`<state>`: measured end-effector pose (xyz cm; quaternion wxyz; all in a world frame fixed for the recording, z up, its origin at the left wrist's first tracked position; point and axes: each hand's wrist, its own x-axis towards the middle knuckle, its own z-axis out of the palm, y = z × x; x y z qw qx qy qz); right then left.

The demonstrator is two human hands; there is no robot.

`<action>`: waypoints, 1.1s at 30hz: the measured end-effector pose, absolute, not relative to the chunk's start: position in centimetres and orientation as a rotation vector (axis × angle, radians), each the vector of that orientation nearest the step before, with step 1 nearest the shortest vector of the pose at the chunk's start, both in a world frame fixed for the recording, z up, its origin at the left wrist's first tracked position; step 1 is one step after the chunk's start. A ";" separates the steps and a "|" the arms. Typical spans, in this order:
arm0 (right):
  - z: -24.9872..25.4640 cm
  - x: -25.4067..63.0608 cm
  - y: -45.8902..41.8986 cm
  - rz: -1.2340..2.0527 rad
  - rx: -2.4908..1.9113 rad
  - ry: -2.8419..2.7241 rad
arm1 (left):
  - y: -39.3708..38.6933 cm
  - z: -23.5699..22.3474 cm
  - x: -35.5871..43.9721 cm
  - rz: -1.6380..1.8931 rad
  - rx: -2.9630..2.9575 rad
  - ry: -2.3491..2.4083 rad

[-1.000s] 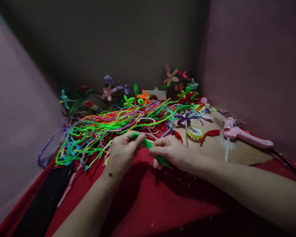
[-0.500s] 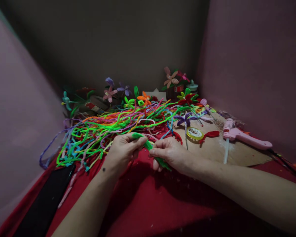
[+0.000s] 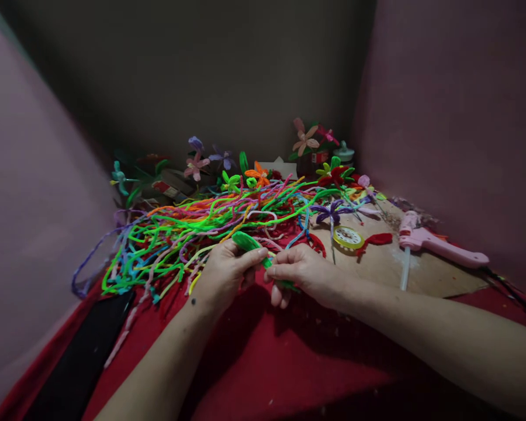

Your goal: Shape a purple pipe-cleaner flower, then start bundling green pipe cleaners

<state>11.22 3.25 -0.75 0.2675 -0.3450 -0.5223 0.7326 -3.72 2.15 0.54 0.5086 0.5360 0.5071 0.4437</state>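
Note:
Between my two hands is a fuzzy green strip of pipe cleaner (image 3: 246,241), flattened and slightly curved like a leaf. My left hand (image 3: 231,264) pinches it between thumb and fingers, with the rounded end sticking up past the thumb. Close beside it, my right hand (image 3: 300,272) grips the lower part, and a bit of green shows below those fingers. The middle of the strip is partly hidden by my fingertips. Just beyond my hands lies a wide tangled heap of coloured pipe cleaners (image 3: 193,225).
A pink glue gun (image 3: 438,245) and a yellow spool (image 3: 348,237) rest on a cardboard sheet (image 3: 377,272) at right. A purple pipe-cleaner flower (image 3: 332,211) lies near the spool. At left is a flat black object (image 3: 83,351) on the red cloth (image 3: 263,362). Finished flowers line the back.
My left hand has slid right along the green strip, closer to my right hand. More of the strip's upper end shows now. The view has shifted slightly.

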 end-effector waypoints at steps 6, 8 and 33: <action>-1.2 11.2 3.4 2.007 -0.932 -1.407 | 2.1 0.5 -3.6 1.184 1.496 1.350; -1.1 11.2 3.3 2.016 -0.941 -1.402 | 2.2 0.5 -3.7 1.215 1.500 1.352; 3.2 18.0 7.0 0.458 -1.452 -1.861 | 3.7 0.2 -6.3 1.354 1.624 1.667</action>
